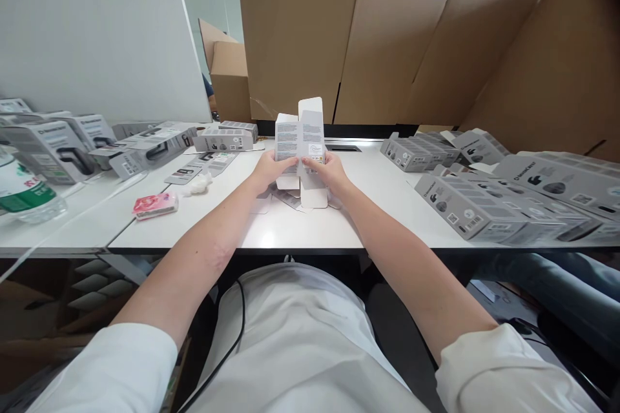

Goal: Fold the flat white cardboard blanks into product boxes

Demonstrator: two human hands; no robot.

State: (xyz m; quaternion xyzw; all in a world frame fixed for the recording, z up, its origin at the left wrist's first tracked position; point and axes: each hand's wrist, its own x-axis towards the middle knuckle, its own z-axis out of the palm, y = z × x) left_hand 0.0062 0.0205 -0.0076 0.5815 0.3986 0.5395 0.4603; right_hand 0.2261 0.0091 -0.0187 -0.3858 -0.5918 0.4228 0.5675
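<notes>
Between my two hands I hold a small grey-and-white printed carton [310, 135] above the middle of the white table. Its end flaps stick out at the top and bottom, and fine print covers the side toward me. My left hand [272, 168] grips the carton's left edge, thumb lying across the front. My right hand [331, 171] holds the right edge the same way, with its thumb near a printed label. Beneath the carton, flat printed pieces lie on the table, partly hidden by it and my hands.
Several grey cartons [465, 210] lie stacked at the right, and more printed boxes [53, 142] stand at the left. A pink packet [155, 205] and a plastic bottle [29, 190] are on the left side. Large brown cardboard [300, 32] rises behind the table.
</notes>
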